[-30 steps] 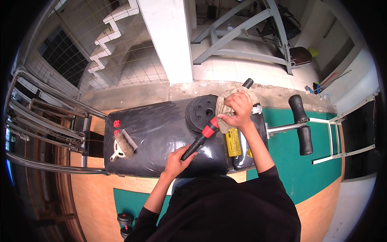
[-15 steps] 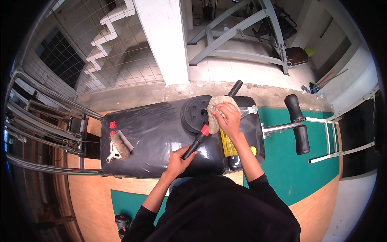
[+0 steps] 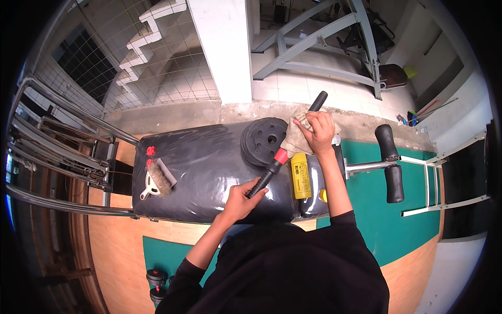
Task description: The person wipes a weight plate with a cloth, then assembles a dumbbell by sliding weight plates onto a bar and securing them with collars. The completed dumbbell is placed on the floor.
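Black padded bench [image 3: 209, 172] on gym floor, left hand [image 3: 241, 192] clasped around lower end of dumbbell bar [image 3: 285, 149], right hand [image 3: 315, 130] pressing beige cloth [image 3: 296, 137] around upper shaft, weight plates [image 3: 264, 140] just beside.

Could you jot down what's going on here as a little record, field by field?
Setting: gym area, black padded bench on wood and green flooring
Left hand: grips the lower black end of a dumbbell bar
Right hand: presses a beige cloth around the bar's upper part
Bar: tilted, with a red collar, its top end past the cloth
On bench: black weight plates, wire brush, yellow spray can
Nearby: grey metal rack at left, white pillar
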A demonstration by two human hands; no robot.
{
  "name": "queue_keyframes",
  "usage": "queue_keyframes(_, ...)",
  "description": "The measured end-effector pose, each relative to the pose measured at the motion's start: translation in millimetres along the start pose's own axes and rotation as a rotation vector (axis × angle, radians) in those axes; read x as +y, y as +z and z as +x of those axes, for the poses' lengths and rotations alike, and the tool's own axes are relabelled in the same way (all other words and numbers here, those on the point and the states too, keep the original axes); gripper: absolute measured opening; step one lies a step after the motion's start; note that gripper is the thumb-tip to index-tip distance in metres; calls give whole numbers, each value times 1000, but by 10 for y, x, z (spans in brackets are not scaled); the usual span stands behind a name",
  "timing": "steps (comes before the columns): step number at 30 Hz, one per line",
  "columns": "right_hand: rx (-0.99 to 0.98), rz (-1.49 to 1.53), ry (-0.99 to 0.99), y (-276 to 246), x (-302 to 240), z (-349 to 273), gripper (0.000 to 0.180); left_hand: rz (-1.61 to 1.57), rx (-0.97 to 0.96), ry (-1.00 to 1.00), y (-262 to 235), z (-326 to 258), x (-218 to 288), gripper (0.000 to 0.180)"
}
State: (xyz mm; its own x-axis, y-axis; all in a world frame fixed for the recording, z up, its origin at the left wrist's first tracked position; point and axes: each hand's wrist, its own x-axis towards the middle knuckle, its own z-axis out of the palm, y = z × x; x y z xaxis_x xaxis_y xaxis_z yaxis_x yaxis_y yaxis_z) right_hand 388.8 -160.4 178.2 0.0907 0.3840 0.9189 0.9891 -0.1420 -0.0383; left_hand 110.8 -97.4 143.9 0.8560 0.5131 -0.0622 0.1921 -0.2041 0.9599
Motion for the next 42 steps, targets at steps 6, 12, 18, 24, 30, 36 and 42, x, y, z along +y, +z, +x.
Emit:
queue_keyframes(6,39,50,333,41,172,-101,22,-77,-37,-96,53,-66,-47,35)
queue_keyframes(12,-47,360,548,-38,-722,-521,18,-118,47,-124,94,64,7,32)
queue_keyframes(18,-7,286,215,-58,-950,-564,36,-197,27,-133,63,133,84,24)
queue_keyframes(24,211,108,572,144,-380,-345,34,-317,25,-171,39,78,187,31)
queue_keyframes(30,661,617,1260,98,1001,-942,34,-366,-308,-74,138,-112,325,34)
queue_keyframes(36,925,1539,1709,-92,714,-978,44,-354,-409,-194,218,98,305,32)
queue_keyframes(42,752,1540,1717,-254,360,-1356,40,-419,-367,-224,213,248,102,27)
